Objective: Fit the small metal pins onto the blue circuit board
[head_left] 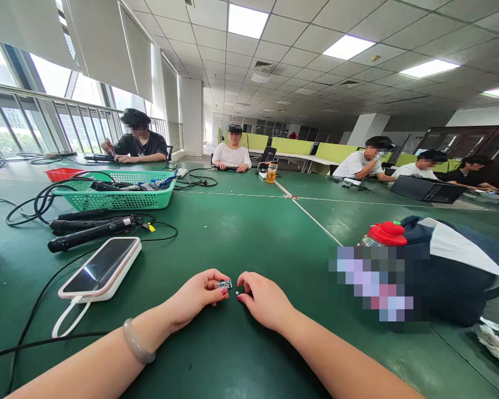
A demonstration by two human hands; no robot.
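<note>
Near the front of the green table (208, 233), my left hand (197, 296) pinches a small blue circuit board (225, 284) between thumb and fingers. Part of the board is covered by the fingertips. Just to its right, my right hand (266, 302) is closed in a pinch around a tiny light-coloured piece (237, 292), too small to name. A narrow gap separates the piece from the board. A bangle (138, 341) circles my left wrist.
To the left lie a phone (102, 266) with a white cable, black cylindrical devices (93, 227) and a green basket (112, 197) with tools and cables. On the right are a red-lidded bottle (386, 233) and a dark bag (457, 277). Several people sit farther back.
</note>
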